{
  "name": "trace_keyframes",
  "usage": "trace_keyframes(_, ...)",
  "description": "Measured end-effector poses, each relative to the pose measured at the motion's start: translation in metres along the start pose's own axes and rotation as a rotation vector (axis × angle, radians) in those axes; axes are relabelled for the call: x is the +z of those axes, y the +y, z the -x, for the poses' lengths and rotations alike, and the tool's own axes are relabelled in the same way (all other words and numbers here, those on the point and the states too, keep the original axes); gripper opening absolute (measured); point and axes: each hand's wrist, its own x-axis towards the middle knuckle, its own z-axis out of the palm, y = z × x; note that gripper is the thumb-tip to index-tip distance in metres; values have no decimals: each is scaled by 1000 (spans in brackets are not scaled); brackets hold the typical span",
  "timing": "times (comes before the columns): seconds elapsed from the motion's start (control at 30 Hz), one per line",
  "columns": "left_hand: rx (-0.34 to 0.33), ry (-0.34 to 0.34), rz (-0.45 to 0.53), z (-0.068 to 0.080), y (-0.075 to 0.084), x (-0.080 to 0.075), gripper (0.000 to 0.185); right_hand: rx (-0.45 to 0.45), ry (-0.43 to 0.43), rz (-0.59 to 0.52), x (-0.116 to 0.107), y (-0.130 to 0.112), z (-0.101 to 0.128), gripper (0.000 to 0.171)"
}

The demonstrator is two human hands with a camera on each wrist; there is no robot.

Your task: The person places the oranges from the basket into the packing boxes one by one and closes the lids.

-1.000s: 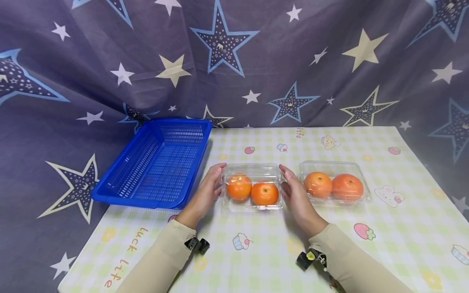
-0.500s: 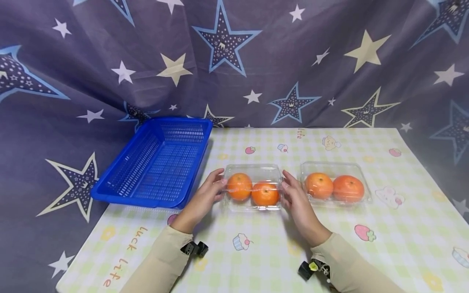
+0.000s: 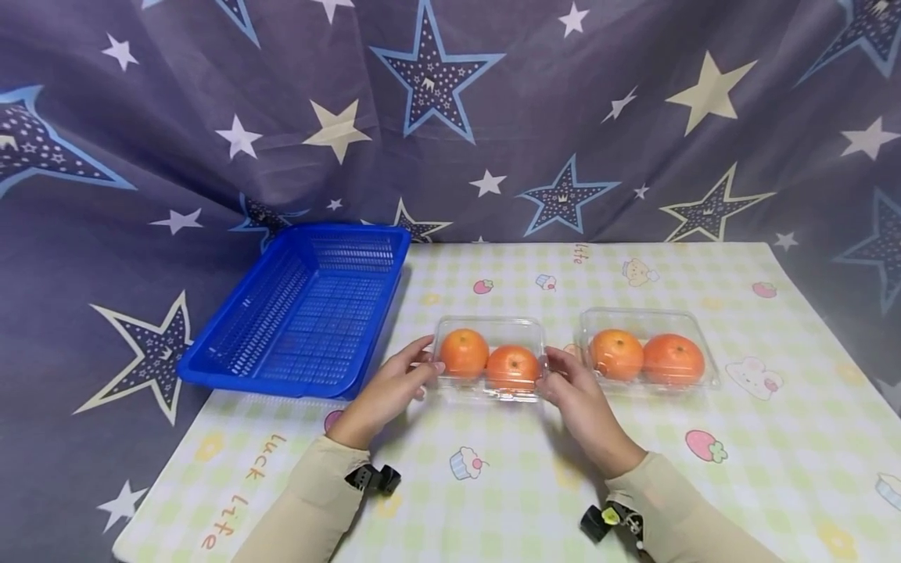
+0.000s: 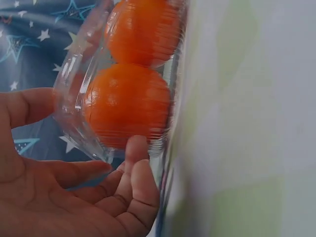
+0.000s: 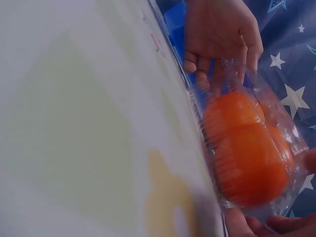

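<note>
In the head view, a clear plastic clamshell box (image 3: 489, 326) with two oranges (image 3: 464, 353) inside rests on the table between my hands. My left hand (image 3: 390, 391) holds its left end, thumb on the lid near the front and fingers along the side. At the opposite end, my right hand (image 3: 584, 407) holds it with bent fingers and thumb by the front corner. The left wrist view shows the thumb touching the lid (image 4: 74, 94) and the fingertips against the box's end. The right wrist view shows only part of the right hand (image 5: 291, 226) around the box.
A second clear clamshell box (image 3: 651, 315) with two oranges stands to the right. A blue plastic basket (image 3: 281, 387) stands at the left back, near the starry curtain (image 3: 493, 117). The table has a checked cloth (image 3: 514, 485) with printed pictures.
Both hands have shifted slightly toward me along the box's ends. Their fingers were straighter before, and the thumbs have come onto the front corners. The lid looks lower at the front.
</note>
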Motion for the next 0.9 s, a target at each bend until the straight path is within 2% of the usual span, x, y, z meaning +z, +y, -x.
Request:
trace_keyframes(0.1,10,-3,1,-2,-2,1,71,-7,-2,79,-1,2,0,61)
trace_keyframes(0.23,1,-22,32,-2,-5,-1,70,-2,-5,133,-1,3,-1,57)
trace_keyframes(0.37,-36,-51,131,-1,-7,-2,71,33,9,175,1,3,0,39)
trace_keyframes(0.47,-80,-55,193,0,-7,-2,62,62,11,219,1,4,1,22)
trace_keyframes(0.53,-105,-61,196,0,-8,-3,52,83,-9,238,1,3,1,24)
trace_keyframes(0.6,-126,-83,177,0,-8,-4,45,98,-45,231,0,3,2,32)
trace_keyframes(0.7,-143,-129,148,-1,-8,-5,49,116,-111,164,-1,4,1,39)
trace_keyframes(0.9,-140,-159,155,-1,-7,-6,53,100,-180,70,-6,6,1,37)
